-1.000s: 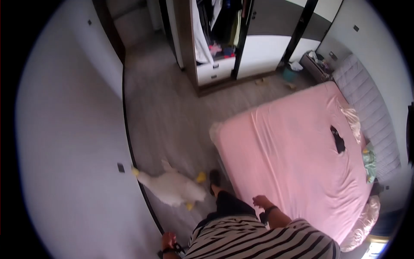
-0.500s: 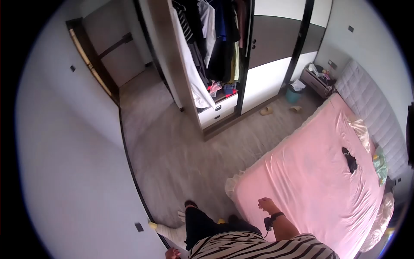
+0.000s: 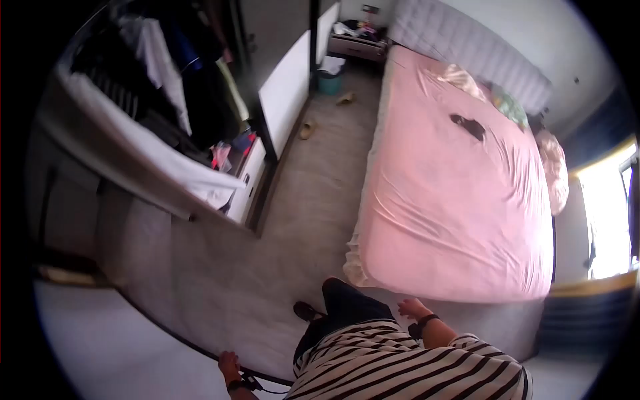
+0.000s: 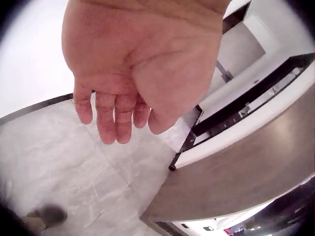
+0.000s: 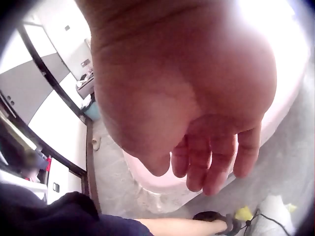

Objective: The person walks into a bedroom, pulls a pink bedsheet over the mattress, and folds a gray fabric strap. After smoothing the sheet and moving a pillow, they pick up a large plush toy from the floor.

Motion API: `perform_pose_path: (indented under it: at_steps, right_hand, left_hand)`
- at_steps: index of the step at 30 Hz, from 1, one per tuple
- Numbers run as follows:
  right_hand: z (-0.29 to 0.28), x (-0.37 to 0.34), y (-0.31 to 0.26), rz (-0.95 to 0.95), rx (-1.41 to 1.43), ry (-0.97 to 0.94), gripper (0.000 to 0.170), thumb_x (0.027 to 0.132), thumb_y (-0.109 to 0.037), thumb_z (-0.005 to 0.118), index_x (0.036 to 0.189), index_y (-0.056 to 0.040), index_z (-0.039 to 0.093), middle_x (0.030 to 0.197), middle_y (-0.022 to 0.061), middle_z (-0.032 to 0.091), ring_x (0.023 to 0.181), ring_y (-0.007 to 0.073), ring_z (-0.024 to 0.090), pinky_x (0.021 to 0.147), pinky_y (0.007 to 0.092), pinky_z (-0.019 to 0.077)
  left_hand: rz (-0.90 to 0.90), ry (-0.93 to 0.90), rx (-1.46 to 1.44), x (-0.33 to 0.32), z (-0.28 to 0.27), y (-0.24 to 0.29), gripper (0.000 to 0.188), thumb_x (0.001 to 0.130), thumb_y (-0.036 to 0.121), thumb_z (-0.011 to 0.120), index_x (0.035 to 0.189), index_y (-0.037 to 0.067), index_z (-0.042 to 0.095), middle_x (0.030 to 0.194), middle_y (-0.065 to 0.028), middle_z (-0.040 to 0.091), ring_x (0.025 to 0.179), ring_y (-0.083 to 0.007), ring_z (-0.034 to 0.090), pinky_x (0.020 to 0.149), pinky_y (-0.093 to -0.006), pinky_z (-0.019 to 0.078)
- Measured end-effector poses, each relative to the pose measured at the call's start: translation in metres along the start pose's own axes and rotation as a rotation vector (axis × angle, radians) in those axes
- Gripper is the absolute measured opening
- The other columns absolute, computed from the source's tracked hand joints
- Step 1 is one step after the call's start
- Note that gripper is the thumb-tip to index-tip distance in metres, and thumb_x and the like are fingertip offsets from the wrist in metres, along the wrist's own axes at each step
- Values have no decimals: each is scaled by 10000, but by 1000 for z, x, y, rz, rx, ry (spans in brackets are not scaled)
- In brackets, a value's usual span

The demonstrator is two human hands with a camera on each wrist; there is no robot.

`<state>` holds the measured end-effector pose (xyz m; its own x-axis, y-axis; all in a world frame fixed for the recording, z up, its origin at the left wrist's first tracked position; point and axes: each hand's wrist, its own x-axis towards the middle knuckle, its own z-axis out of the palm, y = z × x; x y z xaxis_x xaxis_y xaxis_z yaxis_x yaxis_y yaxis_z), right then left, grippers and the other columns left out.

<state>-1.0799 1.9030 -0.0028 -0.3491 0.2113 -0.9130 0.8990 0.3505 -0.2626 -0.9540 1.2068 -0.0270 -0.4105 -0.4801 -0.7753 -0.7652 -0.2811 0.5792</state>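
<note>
The person [image 3: 407,367] has turned, and the left hand [image 3: 230,365] has moved outward; its fingers hang loose, holding nothing. The right hand [image 3: 413,309], also relaxed and empty, is near the bed [image 3: 460,213], so nothing is handled now. The white toy [image 5: 270,216] is on the floor [image 3: 300,247] near a shoe [image 5: 207,216], and the wardrobe [image 3: 287,87] has come leftward in view.

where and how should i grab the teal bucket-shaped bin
Pinch the teal bucket-shaped bin by its rim, probably on the near side, coming from the open grey floor: it stands upright, with the white-and-grey wardrobe close at left and the drawered bedside table behind.
</note>
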Motion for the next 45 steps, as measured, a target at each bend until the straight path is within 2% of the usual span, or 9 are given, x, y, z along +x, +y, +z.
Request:
perform_pose_path:
  at_steps: [3, 4, 6, 15, 26, 31, 35, 42, 45]
  right_hand:
    - [27, -5, -25, -64, 63, 88, 313, 791, -318, 514, 814, -32, 639, 658, 58, 626, 532, 138, 573, 484, 292, 469]
    - [33, 25, 1, -458, -264, 85, 314, 789, -322, 514, 774, -35, 638, 647, 55, 625, 523, 151, 574, 481, 297, 472]
    - [47, 12, -27, -37, 76, 92, 337, 772, -355, 516, 728, -40, 629, 610, 52, 611, 478, 149, 552, 452, 290, 457]
    - [89, 66, -40, 233, 692, 132, 214, 809, -262, 497, 890, -85, 584, 750, 30, 605, 630, 148, 595, 487, 272, 444]
    - [181, 48, -85, 376, 1499, 394, 188, 762, -228, 552, 783, -44, 579, 616, 34, 575, 509, 137, 539, 428, 282, 405]
    - [217, 74, -106, 532, 1647, 479, 192, 762, -257, 565, 782, -68, 584, 587, 43, 570, 468, 158, 519, 425, 317, 406]
    - [214, 105, -135, 586, 1627, 551, 202, 767, -268, 558, 840, -82, 581, 742, 79, 587, 659, 201, 564, 571, 336, 435]
    - [169, 148, -159, 704, 1596, 703, 420, 725, -278, 604, 1076, -53, 555, 1077, 169, 579, 1037, 308, 535, 869, 373, 428]
    - [154, 165, -150, 713, 1469, 639, 479, 747, -217, 564, 1193, -75, 458, 1204, 167, 490, 1124, 327, 463, 919, 402, 396]
  left_hand:
    - [-107, -163, -36, 51, 8, 56, 263, 817, 355, 514, 1040, 217, 490, 971, 8, 562, 887, -163, 532, 682, -342, 387]
    - [-173, -206, -111, 61, 19, 73, 270, 817, 356, 513, 1053, 230, 482, 994, 10, 561, 903, -165, 529, 683, -342, 385]
    - [-175, -224, 95, 59, 69, 128, 268, 819, 336, 519, 1055, 215, 485, 990, -1, 566, 900, -177, 536, 686, -349, 387]
    - [126, -586, 1168, 11, 316, 335, 415, 868, 382, 479, 1191, 126, 439, 1144, -78, 543, 1014, -232, 528, 799, -386, 379]
    - [222, -608, 1364, 57, 534, 483, 439, 859, 356, 495, 1222, 122, 415, 1075, -64, 549, 933, -189, 529, 798, -403, 369]
    - [387, -822, 1648, 39, 647, 500, 343, 875, 294, 488, 1168, 116, 461, 963, -19, 589, 816, -143, 569, 605, -258, 398]
    - [548, -1013, 1739, 12, 730, 529, 351, 867, 302, 497, 1154, 101, 480, 953, -24, 603, 779, -121, 569, 626, -272, 404]
    - [717, -797, 1874, -6, 791, 579, 362, 850, 251, 503, 1149, 50, 480, 965, -90, 609, 822, -177, 594, 667, -325, 447]
    - [602, -727, 2049, 0, 793, 601, 504, 878, 396, 448, 1296, 125, 374, 1211, -85, 498, 1118, -271, 452, 890, -470, 359]
